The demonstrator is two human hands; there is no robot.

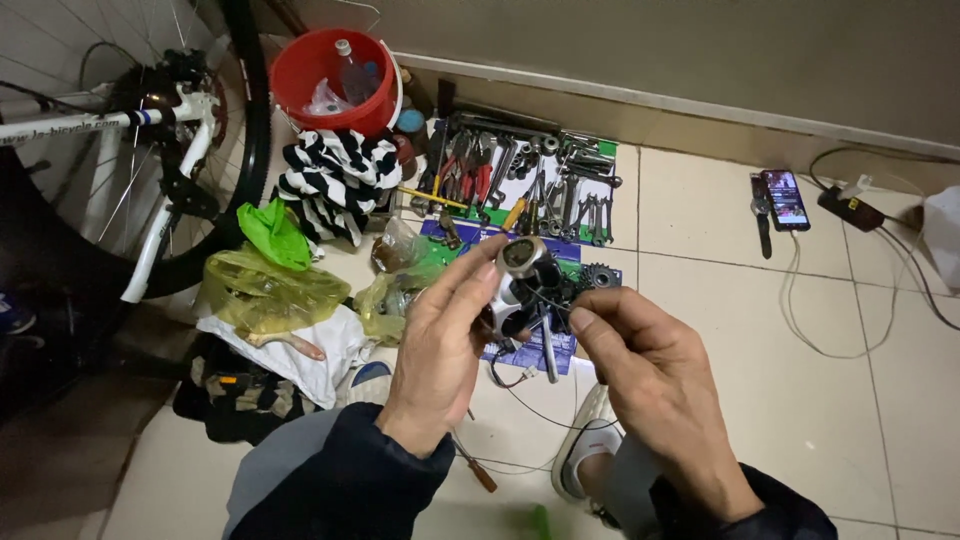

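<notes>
Left hand (pixel 440 335) fingers grip the metal part (pixel 520 285); right hand (pixel 645 365) fingers pinch its wire (pixel 555 300).

small white-and-black bike light (pixel 518 285) with a round metal-rimmed lens facing up, thin black cable (pixel 545 300) trailing below

Dim, yellowish indoor light from above; soft shadows under both hands. Sharp at the fingers (pixel 600 322) and the tools (pixel 520 185) beyond them. Glare on the phone (pixel 786 198) screen, far right of the fingers. Dark, bowed edges beyond the wheel (pixel 150 140) at left.
</notes>
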